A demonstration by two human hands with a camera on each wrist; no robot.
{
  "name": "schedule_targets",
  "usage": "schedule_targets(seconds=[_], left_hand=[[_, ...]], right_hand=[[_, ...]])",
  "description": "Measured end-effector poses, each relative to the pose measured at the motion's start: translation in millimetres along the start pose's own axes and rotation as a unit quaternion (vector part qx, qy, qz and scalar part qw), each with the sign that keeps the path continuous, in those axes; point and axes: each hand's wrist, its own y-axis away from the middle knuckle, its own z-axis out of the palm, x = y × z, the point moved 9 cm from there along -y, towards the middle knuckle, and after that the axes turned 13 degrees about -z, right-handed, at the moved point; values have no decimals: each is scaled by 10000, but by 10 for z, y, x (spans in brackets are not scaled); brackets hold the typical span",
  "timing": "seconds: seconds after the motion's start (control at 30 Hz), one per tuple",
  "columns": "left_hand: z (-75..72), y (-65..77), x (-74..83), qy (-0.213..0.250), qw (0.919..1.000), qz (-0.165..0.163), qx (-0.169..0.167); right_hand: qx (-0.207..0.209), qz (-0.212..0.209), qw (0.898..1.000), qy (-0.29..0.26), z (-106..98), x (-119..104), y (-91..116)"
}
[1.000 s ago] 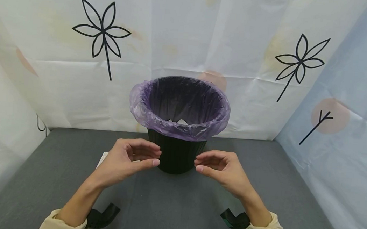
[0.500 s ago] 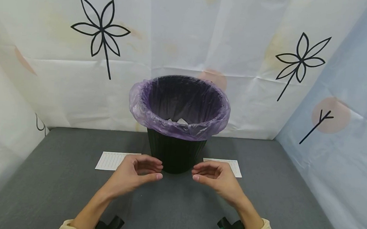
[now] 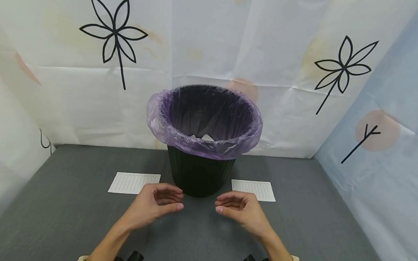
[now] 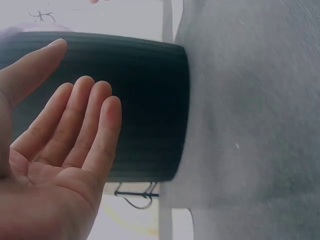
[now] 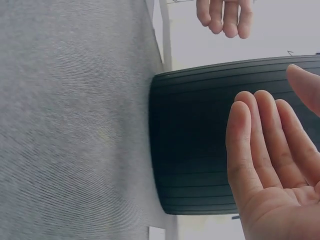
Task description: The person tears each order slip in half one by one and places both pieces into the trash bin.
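Observation:
A black trash bin (image 3: 199,174) stands at the back of the grey table, lined with a purple plastic bag (image 3: 208,148) folded over its rim. Bits of white paper (image 3: 207,137) show inside it. My left hand (image 3: 155,207) hovers in front of the bin, to its left, fingers relaxed and slightly bent, holding nothing. Mirroring it on the right, my right hand (image 3: 241,212) is also empty, thumb apart from the fingers. Both wrist views show the palms and the bin's dark ribbed side (image 4: 150,110) beyond them.
A white lined card (image 3: 128,182) lies left of the bin, partly behind my left hand. A similar card (image 3: 259,190) lies to the right. Patterned cloth walls (image 3: 289,51) close off the back and sides of the grey table (image 3: 63,217).
Both hands have drawn back toward me, away from the bin. The two lined cards, earlier covered by the hands, have come into sight.

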Motion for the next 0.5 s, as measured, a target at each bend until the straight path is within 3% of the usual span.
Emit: schedule_targets(seconds=[0.23, 0.4, 0.5], left_hand=[[-282, 11, -149, -284, 9985, -155, 431], [-641, 70, -250, -600, 9932, -226, 970], [-889, 118, -286, -998, 9851, -242, 1380]], right_hand=[[-26, 38, 10000, -12, 40, 47, 11], [-80, 58, 9999, -21, 78, 68, 12], [-97, 52, 9999, -57, 107, 88, 8]])
